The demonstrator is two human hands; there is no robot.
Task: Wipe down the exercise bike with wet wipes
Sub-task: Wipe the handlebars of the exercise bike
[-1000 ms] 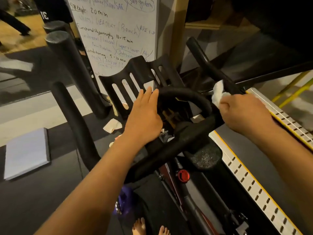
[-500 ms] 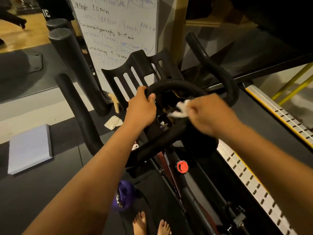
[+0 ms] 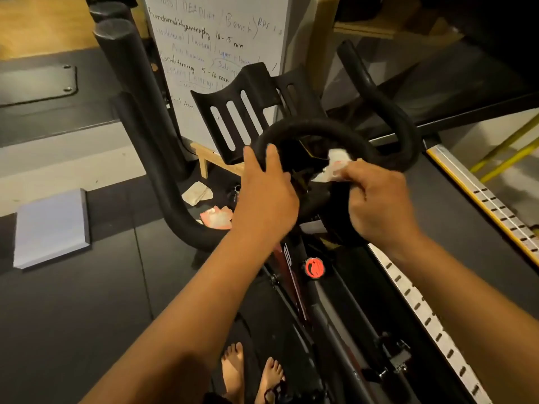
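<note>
The black exercise bike fills the middle of the view, its looped handlebar [image 3: 315, 125] in front of a slotted tablet holder [image 3: 248, 109]. My left hand [image 3: 264, 193] grips the left side of the loop, thumb and fingers curled over it. My right hand [image 3: 379, 199] pinches a crumpled white wet wipe [image 3: 332, 167] and holds it against the inside of the loop, near the stem. A long right handlebar horn [image 3: 388, 103] curves up behind, and a left horn [image 3: 163, 182] bends down and away. The red knob [image 3: 314, 268] sits on the frame below.
A whiteboard [image 3: 221, 39] with writing stands behind the bike. Used wipes [image 3: 198, 193] and a pink packet [image 3: 217, 218] lie on the dark floor mat. A grey pad [image 3: 51, 225] lies at left. A perforated metal rail [image 3: 431, 319] runs along the right. My bare feet [image 3: 250, 371] show below.
My right hand moved the wipe from the right horn to the inner side of the loop. My left hand went from resting flat on the loop to gripping it.
</note>
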